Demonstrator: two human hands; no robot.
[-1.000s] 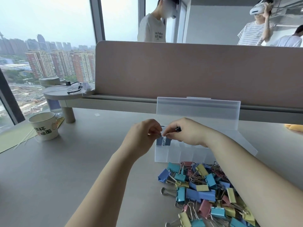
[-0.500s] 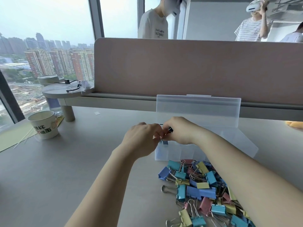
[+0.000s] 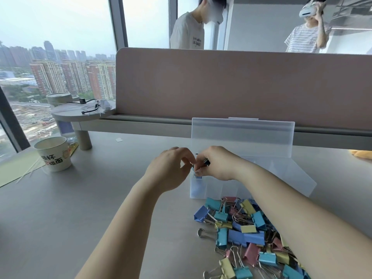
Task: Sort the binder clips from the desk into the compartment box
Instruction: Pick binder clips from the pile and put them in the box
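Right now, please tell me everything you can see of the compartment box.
The compartment box looks like translucent whitish plastic with thin dividers inside. Its lid is open, standing upright at the back. It sits on the desk, beyond the pile of binder clips. The left hand and right hand pinch a clip over its left end, where something blue shows.

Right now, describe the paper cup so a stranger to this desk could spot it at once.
Start at the big window on the left, then drop to the grey desk below it. The paper cup stands there beside a round shelf leg; it is the only cup, off-white with dark printed characters.
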